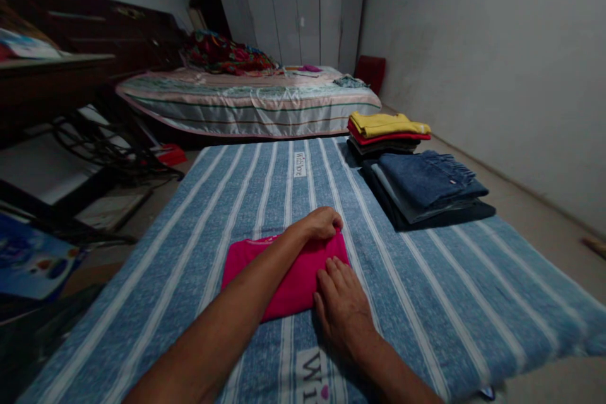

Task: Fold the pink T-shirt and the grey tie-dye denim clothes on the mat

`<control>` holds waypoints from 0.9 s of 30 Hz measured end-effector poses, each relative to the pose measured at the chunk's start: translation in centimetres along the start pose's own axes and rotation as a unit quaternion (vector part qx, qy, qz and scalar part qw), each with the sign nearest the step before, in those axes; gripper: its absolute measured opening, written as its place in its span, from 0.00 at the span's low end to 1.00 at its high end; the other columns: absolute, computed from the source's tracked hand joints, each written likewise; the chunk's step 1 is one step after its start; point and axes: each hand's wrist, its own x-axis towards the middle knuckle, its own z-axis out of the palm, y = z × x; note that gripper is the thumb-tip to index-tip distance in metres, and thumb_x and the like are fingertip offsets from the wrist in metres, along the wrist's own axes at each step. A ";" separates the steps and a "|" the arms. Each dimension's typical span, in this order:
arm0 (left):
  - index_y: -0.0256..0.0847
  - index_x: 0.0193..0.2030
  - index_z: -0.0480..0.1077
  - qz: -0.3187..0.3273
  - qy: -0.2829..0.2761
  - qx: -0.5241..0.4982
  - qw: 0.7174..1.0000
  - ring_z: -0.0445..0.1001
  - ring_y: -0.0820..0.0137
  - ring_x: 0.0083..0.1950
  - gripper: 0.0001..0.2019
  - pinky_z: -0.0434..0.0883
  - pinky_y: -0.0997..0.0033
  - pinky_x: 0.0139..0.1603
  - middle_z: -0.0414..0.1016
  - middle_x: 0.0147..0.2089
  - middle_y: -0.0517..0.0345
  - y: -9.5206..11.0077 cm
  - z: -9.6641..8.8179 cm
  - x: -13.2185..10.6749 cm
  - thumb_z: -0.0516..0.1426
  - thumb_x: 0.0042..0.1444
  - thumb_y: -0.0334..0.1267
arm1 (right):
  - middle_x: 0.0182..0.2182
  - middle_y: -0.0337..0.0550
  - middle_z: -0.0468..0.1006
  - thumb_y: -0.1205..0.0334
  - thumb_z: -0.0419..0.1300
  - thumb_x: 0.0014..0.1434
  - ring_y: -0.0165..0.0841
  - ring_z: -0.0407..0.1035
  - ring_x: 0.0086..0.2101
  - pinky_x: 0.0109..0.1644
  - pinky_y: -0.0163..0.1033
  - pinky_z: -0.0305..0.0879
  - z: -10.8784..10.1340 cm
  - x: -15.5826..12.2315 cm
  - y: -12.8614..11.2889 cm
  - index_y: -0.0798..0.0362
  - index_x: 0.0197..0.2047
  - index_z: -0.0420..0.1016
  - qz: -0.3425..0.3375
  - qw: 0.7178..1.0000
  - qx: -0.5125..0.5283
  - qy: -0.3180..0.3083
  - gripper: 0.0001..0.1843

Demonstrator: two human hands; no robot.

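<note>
A bright pink garment (293, 290), folded into a flat rectangle, lies on the blue-and-white striped cloth (189, 240) that covers the table. My left hand (324, 223) reaches across it, its fingers closed on the far right corner of the fabric. Flat on the garment's right edge rests my right hand (344, 303), fingers stretched out and holding nothing. Part of the pink fabric is hidden under my left forearm.
To the right sits a pile of folded jeans (421, 183). Behind it is a stack of folded clothes (388, 126), yellow on top. A bed (255, 107) stands beyond the table, a dark wooden stand (61, 76) on the left.
</note>
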 end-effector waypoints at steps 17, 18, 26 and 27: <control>0.39 0.29 0.74 0.004 0.021 0.124 0.992 0.72 0.67 0.34 0.08 0.67 0.73 0.36 0.74 0.27 0.59 1.5 -0.6 -0.4 0.59 0.40 0.26 | 0.54 0.59 0.71 0.65 0.53 0.61 0.46 0.61 0.58 0.61 0.55 0.59 -0.2 0.1 -0.1 0.59 0.53 0.71 0.005 1.000 0.002 -0.009 0.18; 0.39 0.32 0.75 0.006 0.031 0.134 0.990 0.72 0.65 0.38 0.10 0.67 0.71 0.41 0.75 0.31 0.57 1.8 -0.6 -0.6 0.59 0.41 0.26 | 0.54 0.59 0.71 0.65 0.53 0.61 0.46 0.61 0.58 0.61 0.55 0.59 -0.2 0.1 -0.1 0.60 0.52 0.71 0.005 1.000 0.001 -0.008 0.18; 0.40 0.35 0.73 0.138 0.039 0.247 0.958 0.71 0.64 0.44 0.09 0.66 0.69 0.48 0.75 0.38 0.52 2.4 0.0 -3.7 0.51 0.55 0.28 | 0.53 0.58 0.72 0.67 0.49 0.61 0.46 0.63 0.56 0.59 0.55 0.63 -0.4 0.2 0.0 0.60 0.52 0.71 -0.011 1.000 0.003 0.026 0.18; 0.40 0.33 0.72 0.139 0.029 0.235 0.962 0.72 0.65 0.42 0.09 0.66 0.70 0.47 0.75 0.36 0.54 2.2 0.2 -4.0 0.51 0.56 0.29 | 0.53 0.59 0.72 0.67 0.49 0.61 0.46 0.63 0.56 0.58 0.55 0.63 -0.4 0.3 0.0 0.60 0.52 0.71 -0.016 0.999 0.004 0.039 0.18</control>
